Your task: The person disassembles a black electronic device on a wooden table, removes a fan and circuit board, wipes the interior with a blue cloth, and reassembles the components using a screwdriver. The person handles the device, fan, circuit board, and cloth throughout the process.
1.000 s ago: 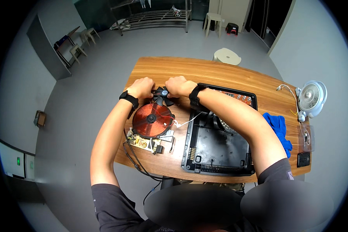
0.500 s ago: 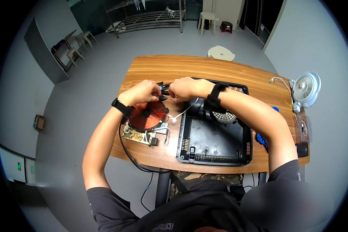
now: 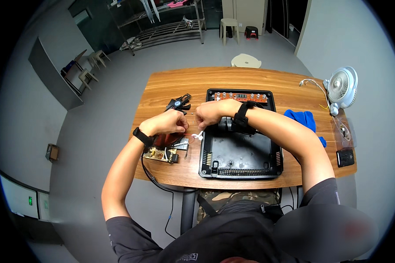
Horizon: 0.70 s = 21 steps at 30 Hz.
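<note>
My left hand (image 3: 167,122) is closed above the red induction coil (image 3: 163,140), thumb and fingers pressed together. Whatever its fingertips hold is hidden. Over the gap beside the black housing (image 3: 245,153), my right hand (image 3: 216,112) has its fingers bent in a pinch, their contents too small to make out. Small screws (image 3: 192,122) lie between the two hands. A black cooling fan (image 3: 178,103) rests just beyond my left hand. Below the hands is a white connector (image 3: 198,136) on wires, and a circuit board (image 3: 159,154) sits partly under the coil.
An orange display board (image 3: 241,96) sits at the housing's far end. On the right are a blue cloth (image 3: 302,118), a light-blue desk fan (image 3: 341,87), a clear tray (image 3: 345,131) and a black box-like item (image 3: 345,158). A black cable (image 3: 151,177) hangs over the near edge.
Both hands have moved off the cooling fan and nearer to me. The fan now lies uncovered on the table. The whole view has shifted slightly, showing more of the display board.
</note>
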### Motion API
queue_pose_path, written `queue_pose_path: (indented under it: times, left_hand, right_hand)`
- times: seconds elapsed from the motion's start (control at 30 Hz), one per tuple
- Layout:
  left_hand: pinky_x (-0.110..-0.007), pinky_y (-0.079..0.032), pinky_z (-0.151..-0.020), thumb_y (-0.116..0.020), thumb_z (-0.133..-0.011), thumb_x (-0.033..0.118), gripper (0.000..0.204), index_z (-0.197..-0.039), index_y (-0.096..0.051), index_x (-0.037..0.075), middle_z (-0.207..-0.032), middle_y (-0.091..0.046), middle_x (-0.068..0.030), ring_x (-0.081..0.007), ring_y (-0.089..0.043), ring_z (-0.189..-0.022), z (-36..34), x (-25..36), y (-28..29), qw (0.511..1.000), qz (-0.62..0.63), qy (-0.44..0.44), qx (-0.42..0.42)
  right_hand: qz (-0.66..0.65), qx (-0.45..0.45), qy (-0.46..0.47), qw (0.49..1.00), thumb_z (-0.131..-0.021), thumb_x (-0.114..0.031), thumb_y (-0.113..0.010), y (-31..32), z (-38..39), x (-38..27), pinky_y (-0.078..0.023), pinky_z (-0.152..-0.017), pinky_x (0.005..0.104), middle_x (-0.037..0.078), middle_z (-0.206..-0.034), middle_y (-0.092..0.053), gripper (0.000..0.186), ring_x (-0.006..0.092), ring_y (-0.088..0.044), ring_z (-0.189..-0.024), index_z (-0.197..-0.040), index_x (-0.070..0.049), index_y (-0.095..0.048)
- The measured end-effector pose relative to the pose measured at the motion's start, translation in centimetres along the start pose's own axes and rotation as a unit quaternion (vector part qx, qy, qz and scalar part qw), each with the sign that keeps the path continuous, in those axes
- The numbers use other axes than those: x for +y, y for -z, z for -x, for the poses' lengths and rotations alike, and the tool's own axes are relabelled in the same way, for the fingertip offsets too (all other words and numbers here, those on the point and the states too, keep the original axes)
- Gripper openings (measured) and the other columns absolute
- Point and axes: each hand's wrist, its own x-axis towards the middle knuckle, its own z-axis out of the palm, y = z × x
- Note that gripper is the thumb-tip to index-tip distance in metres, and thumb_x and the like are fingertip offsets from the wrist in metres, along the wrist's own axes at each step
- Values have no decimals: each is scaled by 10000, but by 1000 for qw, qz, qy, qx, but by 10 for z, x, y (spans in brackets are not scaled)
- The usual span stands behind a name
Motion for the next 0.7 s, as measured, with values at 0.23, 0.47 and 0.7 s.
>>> queue_pose_path:
  times: [0.23, 0.47, 0.7]
  left_hand:
    - [-334, -562, -803, -755, -828, 84, 219, -1039, -751, 25, -961, -704, -114, -231, -693, -859, 2, 3, -8, 997, -23, 30, -61]
    - [-347, -548, -768, -760, -843, 115, 163, -970, -747, 14, -913, -688, -122, -237, -676, -857, -12, 6, -18, 996, -6, 13, -93]
    - [-362, -532, -745, -762, -853, 118, 135, -920, -724, 8, -883, -677, -119, -256, -653, -806, -11, 5, -11, 998, -19, -53, 6]
  right_hand:
    - [-48, -39, 29, 998, -879, -292, -740, -4, 4, 2, -512, -723, 397, 107, -848, -736, 246, 264, -674, -795, -996, -77, -769]
    - [-55, -91, 36, 994, -865, -312, -766, -9, -3, 12, -529, -812, 390, 81, -983, -749, 272, 248, -687, -951, -1049, -113, -773]
    - [-45, -57, 20, 997, -861, -236, -748, -2, 0, -1, -526, -794, 369, 94, -930, -761, 213, 252, -699, -901, -1009, -88, -788]
